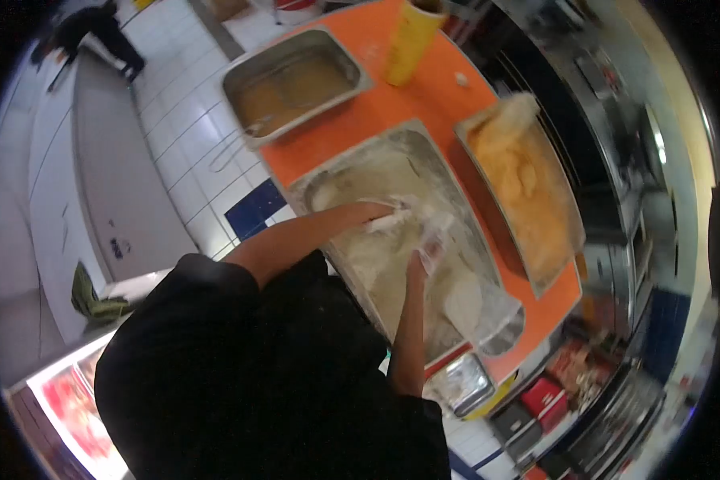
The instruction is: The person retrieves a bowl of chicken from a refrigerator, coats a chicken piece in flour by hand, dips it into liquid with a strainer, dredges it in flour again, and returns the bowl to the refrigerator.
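Note:
Both hands are inside a large metal tray [350, 290] of pale flour-like powder [376, 260]. My left hand [392, 214], in a thin, powder-dusted clear glove, is low over the powder near the tray's middle. My right hand [430, 250], also in a clear glove, is just beside it on the near right side. Motion blur and powder hide the fingers of both hands, so whether they hold anything does not show. A clear plastic container [500, 320] with white powder rests at the tray's near right corner.
On the orange table [400, 104] stand a metal pan [360, 84] of brownish liquid with a wire tool, a yellow cylinder [414, 44], and a tray [548, 286] of orange crumbs with a plastic bag [514, 116]. A small metal container [466, 384] sits nearby. Another person [96, 32] stands far left.

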Demonstrator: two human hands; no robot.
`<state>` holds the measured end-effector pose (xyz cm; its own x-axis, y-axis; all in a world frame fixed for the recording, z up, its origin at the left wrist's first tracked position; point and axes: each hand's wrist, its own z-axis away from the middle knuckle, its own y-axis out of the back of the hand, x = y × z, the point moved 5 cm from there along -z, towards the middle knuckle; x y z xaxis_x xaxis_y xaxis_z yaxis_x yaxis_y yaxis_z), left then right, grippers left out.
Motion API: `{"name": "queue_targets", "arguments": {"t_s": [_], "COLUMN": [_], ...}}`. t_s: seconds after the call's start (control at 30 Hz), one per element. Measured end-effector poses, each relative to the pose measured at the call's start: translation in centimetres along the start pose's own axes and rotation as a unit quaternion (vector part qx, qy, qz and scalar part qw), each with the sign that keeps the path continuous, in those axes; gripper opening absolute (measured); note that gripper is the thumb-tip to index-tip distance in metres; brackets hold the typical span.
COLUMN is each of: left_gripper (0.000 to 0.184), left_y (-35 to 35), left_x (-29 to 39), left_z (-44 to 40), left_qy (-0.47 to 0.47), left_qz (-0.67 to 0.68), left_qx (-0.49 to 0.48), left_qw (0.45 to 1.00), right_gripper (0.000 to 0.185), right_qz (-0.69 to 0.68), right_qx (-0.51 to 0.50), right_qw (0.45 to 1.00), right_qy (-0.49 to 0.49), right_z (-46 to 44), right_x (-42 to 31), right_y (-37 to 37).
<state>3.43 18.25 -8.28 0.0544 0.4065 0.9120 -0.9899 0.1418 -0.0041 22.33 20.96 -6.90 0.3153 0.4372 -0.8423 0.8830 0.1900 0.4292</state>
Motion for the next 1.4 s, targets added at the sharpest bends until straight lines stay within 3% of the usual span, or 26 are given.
{"name": "queue_targets", "arguments": {"t_s": [0.07,0.13,0.17,0.23,0.27,0.33,0.47,0.53,0.6,0.67,0.73,0.8,0.83,0.9,0.97,1.0,1.03,1.07,1.13,1.2,1.23,1.27,1.3,1.33,1.4], "left_gripper": [0.055,0.056,0.056,0.057,0.057,0.058,0.060,0.060,0.067,0.061,0.055,0.041,0.041,0.032,0.034,0.036,0.036,0.037,0.039,0.041,0.041,0.039,0.037,0.037,0.038], "left_y": [-0.2,0.0,0.1,0.2,0.4,0.5,-0.3,-1.1,-1.8,-2.5,-2.9,-4.1,-4.4,-4.4,-3.4,-2.9,-2.9,-2.7,-3.2,-1.8,-1.9,-1.7,-1.6,-1.6,-1.2], "left_x": [0.5,1.3,1.8,3.3,4.2,6.7,9.9,9.7,10.6,11.3,10.8,9.7,9.2,7.1,4.4,3.8,5.3,6.9,7.9,9.0,7.1,5.1,5.0,5.3,8.2], "left_z": [0.3,0.7,1.1,1.9,2.3,3.5,4.8,4.8,4.6,5.0,4.9,4.7,4.4,3.3,2.5,2.1,2.4,2.7,3.0,2.7,2.0,1.4,1.5,1.3,2.1], "left_qy": [0.016,0.026,0.031,0.037,0.038,0.034,0.052,0.058,-0.117,-0.139,-0.161,-0.274,-0.275,-0.176,-0.176,-0.175,-0.176,-0.180,-0.183,-0.167,-0.169,-0.161,-0.138,-0.139,-0.248], "left_qz": [-0.019,-0.048,-0.063,-0.098,-0.117,-0.152,-0.217,-0.242,-0.439,-0.427,-0.416,-0.433,-0.434,-0.515,-0.499,-0.480,-0.482,-0.514,-0.548,-0.454,-0.459,-0.211,0.053,0.048,-0.225], "left_qx": [-0.023,-0.043,-0.055,-0.084,-0.102,-0.141,-0.175,-0.168,-0.058,-0.075,-0.092,-0.158,-0.160,-0.155,-0.129,-0.101,-0.105,-0.106,-0.116,0.063,0.057,0.054,0.046,0.040,0.133], "left_qw": [0.999,0.998,0.996,0.991,0.987,0.978,0.959,0.954,0.889,0.890,0.890,0.844,0.843,0.825,0.839,0.854,0.852,0.832,0.808,0.873,0.870,0.963,0.988,0.988,0.933], "right_gripper": [0.048,0.042,0.042,0.041,0.041,0.038,0.036,0.035,0.037,0.039,0.039,0.038,0.038,0.035,0.033,0.031,0.030,0.030,0.030,0.029,0.028,0.028,0.027,0.026,0.027], "right_qz": [-0.034,0.187,0.189,-0.078,-0.079,0.026,0.001,0.017,0.048,0.080,0.132,0.149,0.168,0.158,0.147,0.260,0.364,0.363,0.297,0.276,0.257,0.255,0.221,0.185,0.195], "right_qx": [-0.012,-0.111,-0.105,-0.177,-0.172,-0.320,-0.336,-0.219,-0.243,-0.267,-0.283,-0.259,-0.241,-0.250,-0.259,-0.232,-0.194,-0.189,-0.140,-0.174,-0.211,-0.204,-0.178,-0.149,-0.174], "right_qw": [0.999,0.966,0.966,0.960,0.960,0.918,0.911,0.945,0.935,0.923,0.927,0.927,0.925,0.920,0.914,0.931,0.909,0.911,0.942,0.944,0.943,0.945,0.956,0.953,0.953], "right_qy": [-0.034,-0.137,-0.144,-0.204,-0.207,-0.232,-0.238,-0.243,-0.255,-0.266,-0.211,-0.226,-0.240,-0.257,-0.276,-0.111,0.058,0.053,-0.065,-0.050,-0.027,-0.031,0.080,0.190,0.154], "right_z": [0.4,-1.3,-1.9,-2.9,-3.6,-5.1,-5.0,-5.0,-4.4,-3.6,-3.8,-3.6,-3.3,-3.1,-1.9,-1.5,-1.5,-1.2,-2.2,-1.7,-1.6,-1.8,-2.1,-2.1,-1.8], "right_x": [-1.3,-5.1,-5.1,-5.3,-5.9,-9.4,-9.5,-11.4,-7.4,-4.7,-5.1,-6.6,-6.9,-7.1,-5.9,-5.6,-7.5,-7.9,-13.2,-14.8,-15.8,-16.6,-18.8,-20.6,-18.1], "right_y": [-0.2,-0.3,0.1,-0.2,0.6,1.6,1.8,3.1,2.0,1.8,2.2,2.7,3.1,3.0,2.6,2.4,2.5,2.8,4.5,3.0,2.1,1.9,1.8,1.8,-0.1]}}
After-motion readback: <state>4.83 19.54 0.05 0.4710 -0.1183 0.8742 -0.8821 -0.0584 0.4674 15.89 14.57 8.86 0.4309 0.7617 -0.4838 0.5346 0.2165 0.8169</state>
